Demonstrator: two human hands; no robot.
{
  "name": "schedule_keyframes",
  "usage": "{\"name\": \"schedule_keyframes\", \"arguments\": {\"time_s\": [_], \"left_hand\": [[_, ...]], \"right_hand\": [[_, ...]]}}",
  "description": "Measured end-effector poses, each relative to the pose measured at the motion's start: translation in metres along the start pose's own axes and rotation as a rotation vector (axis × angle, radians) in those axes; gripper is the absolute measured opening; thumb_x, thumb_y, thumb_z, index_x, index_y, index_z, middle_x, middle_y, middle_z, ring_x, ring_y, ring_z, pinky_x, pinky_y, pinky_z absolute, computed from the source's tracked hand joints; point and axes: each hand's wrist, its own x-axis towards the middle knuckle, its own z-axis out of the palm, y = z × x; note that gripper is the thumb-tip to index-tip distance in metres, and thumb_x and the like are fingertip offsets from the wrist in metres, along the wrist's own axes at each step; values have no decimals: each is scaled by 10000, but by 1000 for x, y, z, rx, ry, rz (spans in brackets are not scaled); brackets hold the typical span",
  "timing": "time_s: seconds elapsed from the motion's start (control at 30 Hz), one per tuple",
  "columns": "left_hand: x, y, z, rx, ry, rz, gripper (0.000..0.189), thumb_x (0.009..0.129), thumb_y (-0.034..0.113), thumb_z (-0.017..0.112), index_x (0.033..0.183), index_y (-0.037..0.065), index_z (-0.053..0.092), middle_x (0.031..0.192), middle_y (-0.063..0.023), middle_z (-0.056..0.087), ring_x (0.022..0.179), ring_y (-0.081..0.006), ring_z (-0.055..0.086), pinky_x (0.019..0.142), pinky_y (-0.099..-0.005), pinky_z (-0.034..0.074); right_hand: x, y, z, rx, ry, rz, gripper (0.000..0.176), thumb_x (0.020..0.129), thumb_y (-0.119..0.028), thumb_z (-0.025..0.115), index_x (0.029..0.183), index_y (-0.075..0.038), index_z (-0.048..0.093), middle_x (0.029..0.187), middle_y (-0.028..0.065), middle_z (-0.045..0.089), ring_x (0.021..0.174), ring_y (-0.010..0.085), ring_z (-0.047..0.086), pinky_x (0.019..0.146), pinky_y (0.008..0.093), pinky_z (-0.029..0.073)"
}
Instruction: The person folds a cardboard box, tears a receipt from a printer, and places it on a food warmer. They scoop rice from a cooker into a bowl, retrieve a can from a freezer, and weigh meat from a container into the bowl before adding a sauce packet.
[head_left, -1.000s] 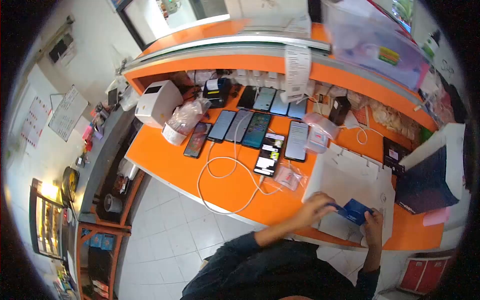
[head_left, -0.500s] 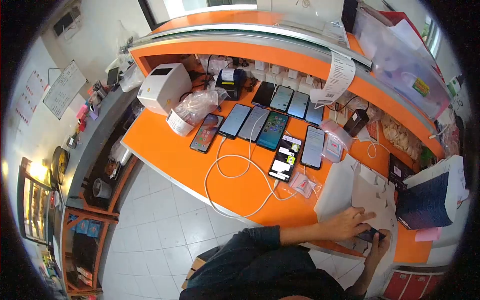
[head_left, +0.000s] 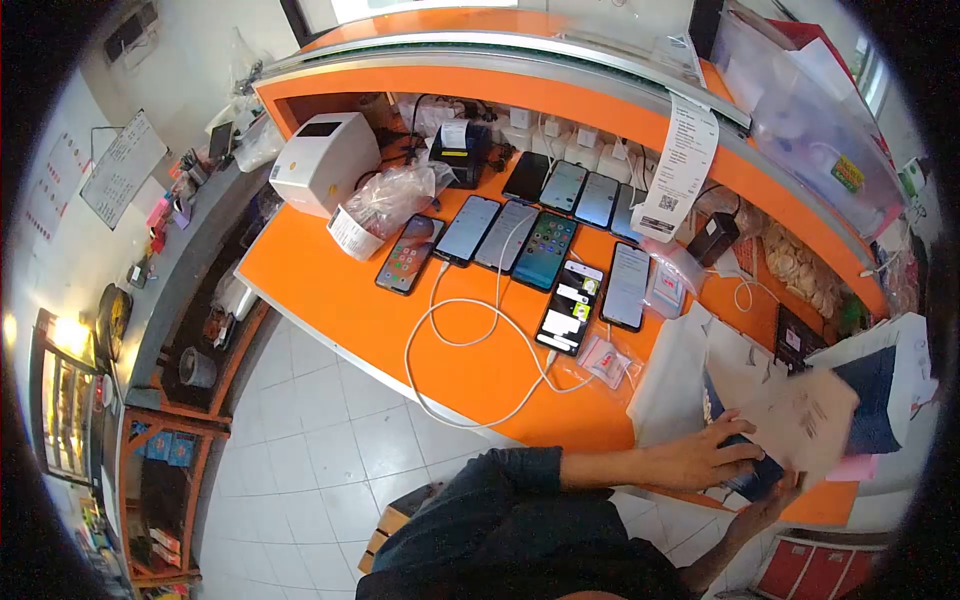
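My left hand (head_left: 705, 455) reaches in from the left, its fingers bent over a folded dark blue and tan piece (head_left: 800, 420) that looks like card or stiff paper. Small print shows on the tan face, too small to read. The dark blue side lies under my left fingers. Below it, my right hand (head_left: 768, 508) grips the lower edge, its thumb near the dark blue part. White paper sheets (head_left: 670, 385) lie beneath and behind the piece. Right behind it stands a dark blue stack (head_left: 872, 395), partly covered.
Several phones (head_left: 545, 255) lie on the orange counter (head_left: 330, 295), with a looped white cable (head_left: 410, 365). A white label printer (head_left: 325, 165) and a bubble-wrapped parcel (head_left: 385, 210) stand left. A printed receipt (head_left: 680, 165) hangs from the shelf edge. A small plastic packet (head_left: 605, 362) lies nearby.
The dark piece between my hands is now opened out, showing its tan printed face. My right hand has shifted slightly; the view has tilted a little.
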Motion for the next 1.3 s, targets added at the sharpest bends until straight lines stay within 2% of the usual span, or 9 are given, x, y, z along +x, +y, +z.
{"name": "schedule_keyframes", "arguments": {"time_s": [0.17, 0.3, 0.43, 0.53, 0.7, 0.83, 1.1, 1.2, 1.3], "left_hand": [[-6, 5, 3, -25, 5, -24, 362, 689, 308, 603, 901, 19, 549, 1039, -86, 411, 1066, -308, 337, 940, -556, 219], [-8, 10, 3, -37, -17, -35, 331, 703, 292, 592, 921, 46, 552, 1071, -90, 399, 1129, -319, 291, 954, -559, 190], [-7, 10, -11, -46, -73, 51, 326, 735, 225, 578, 1017, 74, 518, 1201, -123, 312, 1209, -340, 183, 976, -550, 123], [-8, 18, -15, -294, 15, -187, 636, 659, 252, 644, 1193, 64, 353, 1260, -182, 212, 1218, -374, 114, 989, -507, 95], [-7, -35, 10, -901, 392, -930, 845, 724, 207, 621, 1318, 168, 21, 1313, -188, 87, 1227, -373, 68, 1000, -419, 118], [17, -37, -15, -1265, 483, -1050, 874, 760, 95, 575, 1310, 187, -98, 1348, -177, 38, 1225, -302, 153, 972, -438, 195], [21, -41, 9, -1054, 253, -777, 807, 732, 119, 620, 1294, 159, 42, 1293, -142, 171, 1139, -297, 311, 889, -444, 337], [39, -17, -10, -855, 410, -720, 572, 708, 114, 637, 1167, 103, 297, 1230, -129, 280, 1116, -293, 335, 891, -447, 334], [36, -14, -8, -394, 288, -334, 316, 700, 141, 640, 957, 63, 474, 1143, -116, 384, 1078, -281, 376, 866, -474, 348]], "right_hand": [[6, 8, -14, -179, 6, 386, 363, 802, -318, 531, 912, 23, 588, 812, 108, 585, 816, 215, 533, 851, 389, 340], [-4, 19, -13, -172, -10, 191, 313, 776, -269, 581, 879, 25, 597, 736, 77, 593, 705, 181, 555, 859, 377, 328], [-8, -11, -22, 176, -253, 170, 466, 668, -214, 694, 1043, -8, 509, 896, 87, 564, 903, 251, 508, 925, 405, 281], [-20, -22, -16, -55, -339, 17, 750, 593, -221, 738, 1192, -30, 329, 1069, 96, 464, 1047, 282, 395, 915, 423, 292], [-102, 121, -52, -419, -123, -452, 545, 554, -159, 742, 978, -37, 422, 941, 93, 452, 971, 264, 411, 897, 406, 309], [-107, 111, -43, -579, 127, -548, 533, 595, -254, 716, 940, -60, 358, 857, 72, 423, 919, 217, 450, 821, 407, 387], [-132, 156, -22, 576, 132, 582, 507, 774, -268, 522, 1195, -96, 299, 1130, 163, 399, 993, 267, 443, 821, 419, 401], [-45, 13, -4, 24, -31, 396, 490, 814, -253, 445, 1257, -103, 296, 1142, 172, 428, 1008, 249, 448, 814, 370, 411], [-27, 15, -25, 454, -377, 653, 571, 813, -236, 470, 1302, -108, 206, 1208, 141, 362, 994, 248, 467, 809, 350, 414]]}}
